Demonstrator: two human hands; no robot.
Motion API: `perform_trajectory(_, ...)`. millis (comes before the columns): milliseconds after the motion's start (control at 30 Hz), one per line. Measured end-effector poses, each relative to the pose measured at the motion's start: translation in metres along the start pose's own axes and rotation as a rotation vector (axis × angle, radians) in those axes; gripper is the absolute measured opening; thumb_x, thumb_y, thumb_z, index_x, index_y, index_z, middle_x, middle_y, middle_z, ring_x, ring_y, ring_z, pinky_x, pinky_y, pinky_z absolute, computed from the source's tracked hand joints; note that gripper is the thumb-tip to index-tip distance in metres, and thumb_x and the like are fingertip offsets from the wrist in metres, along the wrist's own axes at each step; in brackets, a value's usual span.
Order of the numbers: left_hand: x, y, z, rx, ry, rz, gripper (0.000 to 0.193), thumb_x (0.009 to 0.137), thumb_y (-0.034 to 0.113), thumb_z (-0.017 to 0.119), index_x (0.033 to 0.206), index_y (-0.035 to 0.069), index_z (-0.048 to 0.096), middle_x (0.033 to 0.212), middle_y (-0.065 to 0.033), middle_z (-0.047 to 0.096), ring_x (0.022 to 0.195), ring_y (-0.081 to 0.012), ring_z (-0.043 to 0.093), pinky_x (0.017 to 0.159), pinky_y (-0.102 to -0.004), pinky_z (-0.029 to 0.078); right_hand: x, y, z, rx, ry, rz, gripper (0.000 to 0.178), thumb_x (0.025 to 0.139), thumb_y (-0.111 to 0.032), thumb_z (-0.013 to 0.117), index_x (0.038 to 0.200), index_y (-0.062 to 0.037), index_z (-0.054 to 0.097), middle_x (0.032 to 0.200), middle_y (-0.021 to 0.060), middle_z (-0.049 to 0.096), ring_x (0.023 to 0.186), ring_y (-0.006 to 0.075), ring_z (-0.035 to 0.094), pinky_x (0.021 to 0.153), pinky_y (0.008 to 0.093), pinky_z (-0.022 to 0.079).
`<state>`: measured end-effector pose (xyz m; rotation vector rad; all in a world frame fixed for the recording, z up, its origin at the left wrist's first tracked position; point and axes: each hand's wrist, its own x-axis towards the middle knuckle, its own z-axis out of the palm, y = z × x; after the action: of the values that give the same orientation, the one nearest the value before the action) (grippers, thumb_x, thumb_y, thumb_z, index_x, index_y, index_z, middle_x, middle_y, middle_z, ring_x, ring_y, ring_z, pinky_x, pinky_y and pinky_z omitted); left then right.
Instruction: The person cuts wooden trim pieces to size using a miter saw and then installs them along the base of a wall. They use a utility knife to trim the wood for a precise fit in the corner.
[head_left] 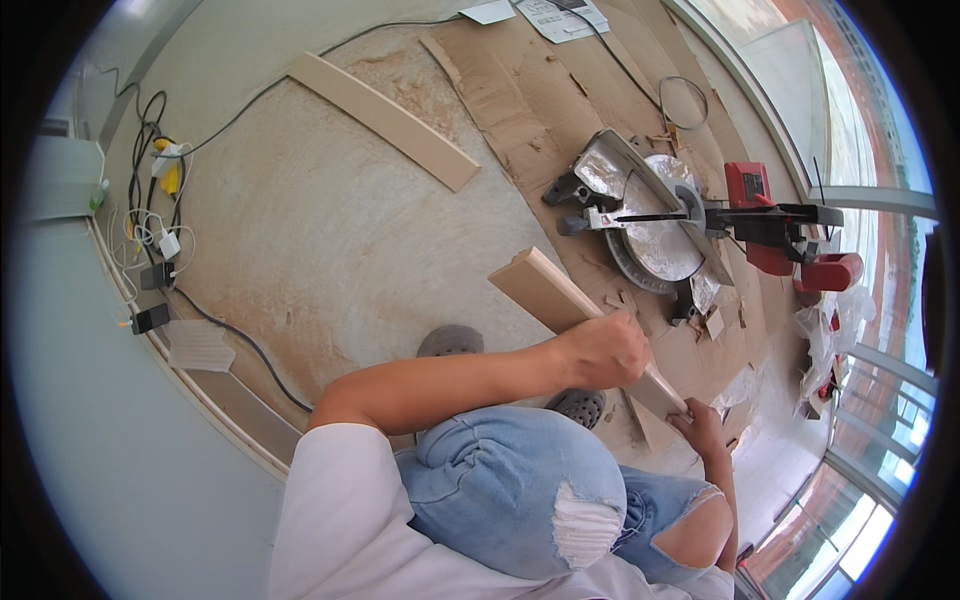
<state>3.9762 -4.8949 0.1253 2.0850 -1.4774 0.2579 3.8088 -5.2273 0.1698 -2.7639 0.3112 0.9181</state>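
A flat, light-brown wooden board (537, 288) with a pale long edge slants across the space in front of my knees. My left hand (605, 350) is closed in a fist over the board's edge near its middle, and the undersides of those fingers are hidden. At the board's near right end, my right hand (703, 428) grips it, with the thumb lying on the edge. The board is held up off the floor, tilted with its far end toward the upper left.
Ahead to the right, a miter saw (655, 225) with red parts sits on flattened cardboard (525, 120) among wood scraps. Another board (385, 120) lies on the floor (330, 220) farther off. Cables and power adapters (157, 275) run along the left wall. Glass panels stand at the right.
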Motion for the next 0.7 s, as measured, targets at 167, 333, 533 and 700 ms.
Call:
perform_trajectory(167, -0.032, -0.018, 0.006, -0.1, 0.01, -0.093, 0.018, 0.085, 0.024, 0.072, 0.08, 0.009, 0.062, 0.078, -0.0062, 0.062, 0.08, -0.0235, 0.062, 0.073, -0.0361, 0.048, 0.01, -0.007, 0.015, 0.037, -0.023, -0.095, 0.036, 0.086, -0.037, 0.078, 0.088, -0.0031, 0.068, 0.078, 0.0177, 0.069, 0.075, 0.0378, 0.069, 0.067, 0.0457, 0.053)
perform_trajectory(333, -0.06, -0.034, -0.04, -0.228, -0.005, -0.552, 0.013, 0.087, 0.015, 0.072, 0.095, 0.006, 0.069, 0.09, -0.0096, 0.069, 0.084, -0.0312, 0.066, 0.074, -0.0423, 0.053, -0.003, -0.016, 0.066, -0.049, -0.23, -0.223, 0.046, 0.09, -0.049, 0.071, 0.083, -0.0032, 0.064, 0.079, 0.0175, 0.07, 0.077, 0.0385, 0.069, 0.069, 0.0471, 0.054)
perform_trajectory(533, -0.073, -0.094, -0.028, -0.066, -0.525, -0.53, 0.017, 0.088, 0.016, 0.072, 0.1, 0.004, 0.07, 0.094, -0.0134, 0.07, 0.089, -0.033, 0.067, 0.077, -0.0435, 0.053, -0.008, -0.05, 0.112, 0.065, -0.079, -0.437, 0.047, 0.094, -0.052, 0.063, 0.085, -0.0063, 0.066, 0.08, 0.0127, 0.067, 0.078, 0.0355, 0.067, 0.068, 0.0463, 0.054)
perform_trajectory(700, -0.089, -0.079, 0.01, -0.334, -0.635, -0.556, 0.02, 0.089, 0.021, 0.072, 0.1, 0.004, 0.07, 0.095, -0.0143, 0.071, 0.095, -0.0348, 0.067, 0.081, -0.0456, 0.053, 0.028, -0.079, 0.114, 0.225, 0.065, -0.334, 0.037, 0.093, -0.043, 0.068, 0.088, -0.0065, 0.066, 0.084, 0.0106, 0.066, 0.083, 0.0314, 0.067, 0.067, 0.0441, 0.055)
